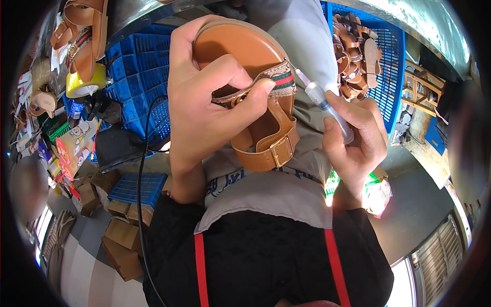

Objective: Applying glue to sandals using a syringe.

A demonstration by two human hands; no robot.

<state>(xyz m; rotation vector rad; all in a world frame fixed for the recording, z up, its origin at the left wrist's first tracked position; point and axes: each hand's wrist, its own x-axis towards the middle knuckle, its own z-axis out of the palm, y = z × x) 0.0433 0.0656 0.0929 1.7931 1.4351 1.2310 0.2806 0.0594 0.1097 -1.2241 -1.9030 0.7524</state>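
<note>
Sandal rests in your left hand, striped strap pinched between thumb and forefinger; fingers of your right hand pinch a syringe beside it.

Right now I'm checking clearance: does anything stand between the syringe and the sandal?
Nothing visible does. The right hand holds the syringe with its tip close beside the sandal; contact is unclear. The left hand grips the striped strap, outside that gap.
</note>
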